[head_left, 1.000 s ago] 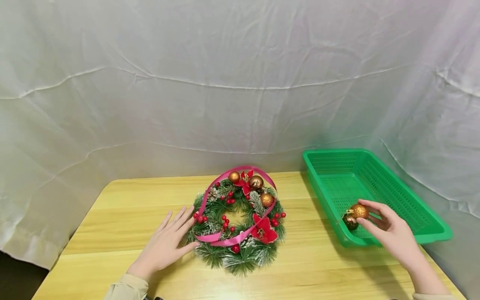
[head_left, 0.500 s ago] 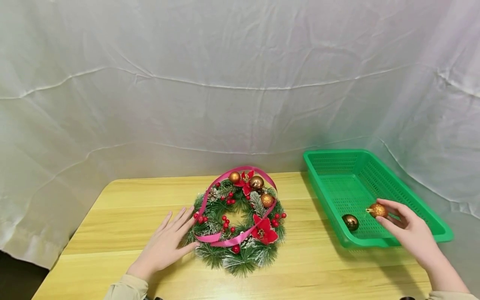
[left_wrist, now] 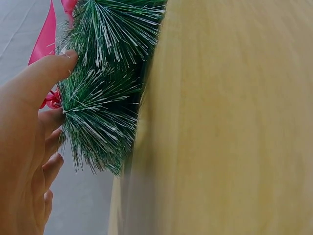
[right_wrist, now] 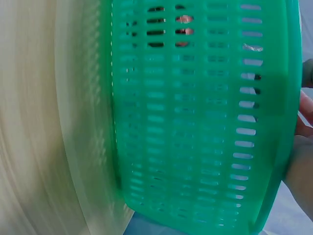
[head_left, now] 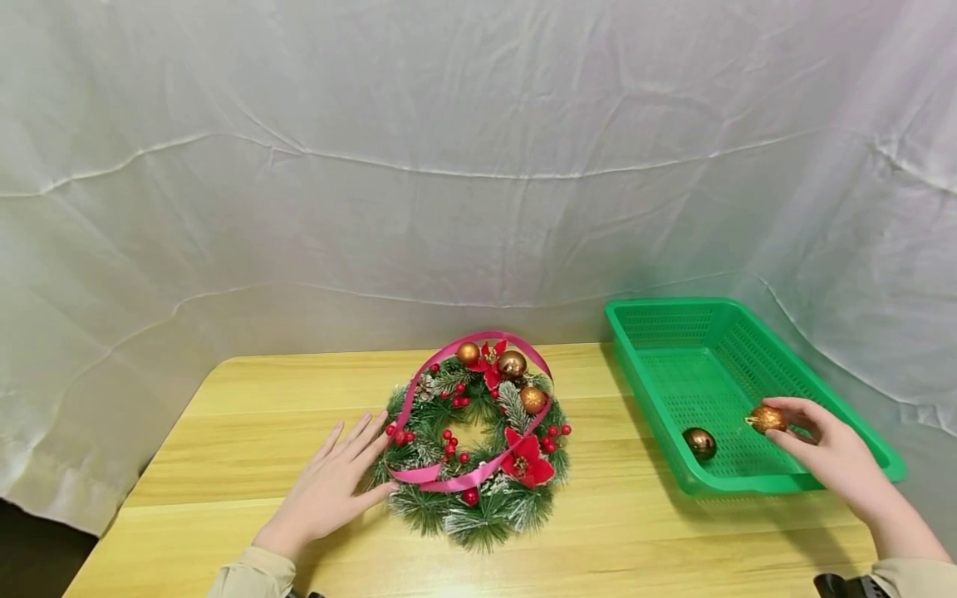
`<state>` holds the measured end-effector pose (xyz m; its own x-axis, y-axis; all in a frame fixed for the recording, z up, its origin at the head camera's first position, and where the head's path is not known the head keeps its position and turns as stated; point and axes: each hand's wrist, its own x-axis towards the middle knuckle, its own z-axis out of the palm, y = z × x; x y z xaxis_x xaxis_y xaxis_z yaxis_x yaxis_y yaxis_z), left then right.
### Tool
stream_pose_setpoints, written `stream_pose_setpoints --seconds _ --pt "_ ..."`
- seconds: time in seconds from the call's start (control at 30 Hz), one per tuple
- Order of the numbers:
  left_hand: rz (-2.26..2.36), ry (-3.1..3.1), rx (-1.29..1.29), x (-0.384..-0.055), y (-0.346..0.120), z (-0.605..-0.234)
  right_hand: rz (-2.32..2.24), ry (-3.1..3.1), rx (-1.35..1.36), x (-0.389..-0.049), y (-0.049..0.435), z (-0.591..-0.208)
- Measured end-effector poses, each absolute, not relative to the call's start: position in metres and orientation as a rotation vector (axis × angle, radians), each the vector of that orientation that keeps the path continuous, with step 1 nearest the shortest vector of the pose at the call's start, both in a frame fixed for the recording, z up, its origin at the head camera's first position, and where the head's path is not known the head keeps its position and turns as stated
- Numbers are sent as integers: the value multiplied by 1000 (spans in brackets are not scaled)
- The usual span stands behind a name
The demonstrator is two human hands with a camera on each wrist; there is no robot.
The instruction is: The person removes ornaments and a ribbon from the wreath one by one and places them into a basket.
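My right hand (head_left: 833, 448) pinches a gold glittery Christmas bauble (head_left: 768, 419) between thumb and fingers, over the near end of the green plastic basket (head_left: 650, 399). Inside the basket, near its left corner, lies a shiny brown bauble (head_left: 699, 443). My left hand (head_left: 332, 490) is spread with straight fingers at the left side of a Christmas wreath (head_left: 478, 515). In the left wrist view the thumb (left_wrist: 61, 66) lies against the green needles (left_wrist: 102, 112). The wreath carries red berries, red poinsettias (head_left: 527, 458), three baubles and a loose pink ribbon (head_left: 459, 480). In the right wrist view the basket wall hides most of the hand.
A wooden table (head_left: 247, 432) bears the wreath and the basket, whose right side reaches past the table's right edge. Grey-white cloth (head_left: 478, 224) hangs behind and on both sides.
My right hand has moved right with the gold bauble, away from the brown one, which now shows fully in the basket. My left hand and the wreath stay in place.
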<state>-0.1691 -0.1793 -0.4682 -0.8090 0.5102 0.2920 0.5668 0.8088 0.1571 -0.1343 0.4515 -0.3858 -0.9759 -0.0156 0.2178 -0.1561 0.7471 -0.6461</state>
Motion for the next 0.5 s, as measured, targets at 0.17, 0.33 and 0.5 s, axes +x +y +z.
stream_pose_setpoints --seconds 0.17,0.33,0.5 --pt "-341 -2732 -847 -170 -179 -469 998 -2841 132 -143 455 -384" --pt "-341 -2699 -852 -170 -179 -470 963 -2953 114 -147 455 -382" --pt "-340 -2718 -842 -170 -179 -470 969 -3009 145 -150 455 -382"
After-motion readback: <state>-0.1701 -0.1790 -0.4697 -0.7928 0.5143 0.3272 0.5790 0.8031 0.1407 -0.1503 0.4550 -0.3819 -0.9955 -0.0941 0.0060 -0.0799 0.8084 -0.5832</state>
